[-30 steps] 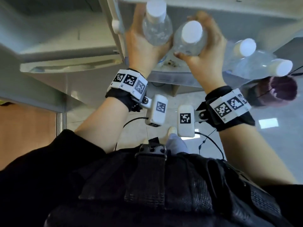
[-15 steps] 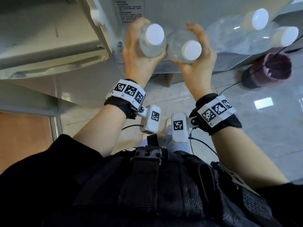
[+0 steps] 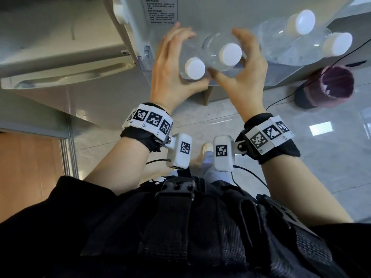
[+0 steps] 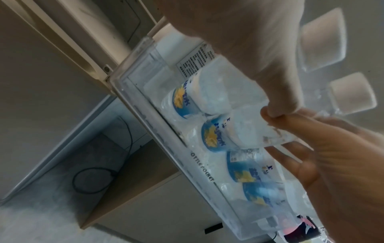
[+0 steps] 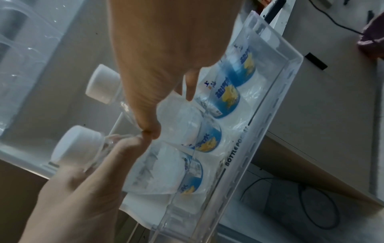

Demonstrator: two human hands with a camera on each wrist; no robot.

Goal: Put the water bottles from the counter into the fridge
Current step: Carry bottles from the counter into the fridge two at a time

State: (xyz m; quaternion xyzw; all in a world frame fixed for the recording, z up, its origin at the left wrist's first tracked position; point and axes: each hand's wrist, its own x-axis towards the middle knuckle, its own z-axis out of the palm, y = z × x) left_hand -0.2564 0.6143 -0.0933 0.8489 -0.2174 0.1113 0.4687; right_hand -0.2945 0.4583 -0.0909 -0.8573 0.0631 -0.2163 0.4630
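**Four bottles in the door pocket, both hands around the left pair**

In the clear bottle pocket of the open fridge door, four white-capped water bottles stood side by side. Furthest left, the left hand cupped the first bottle, fingers spread and loosely curved around its far side, thumb lying below the cap; whether it gripped or only touched cannot be told. Just beside it, touching, stood the second bottle, its base down in the pocket behind the blue and yellow label. The right hand curved around that bottle from the right, fingers arched over its shoulder and thumb reaching under toward the left thumb; the wrist views showed the two thumb tips meeting between the bottle necks. Its fingers looked slack, though a firm hold cannot be ruled out. Further right, apart from the hands, the third bottle and fourth bottle leaned in the same pocket. On the floor at far right sat a dark maroon bin with a black cable running past it.
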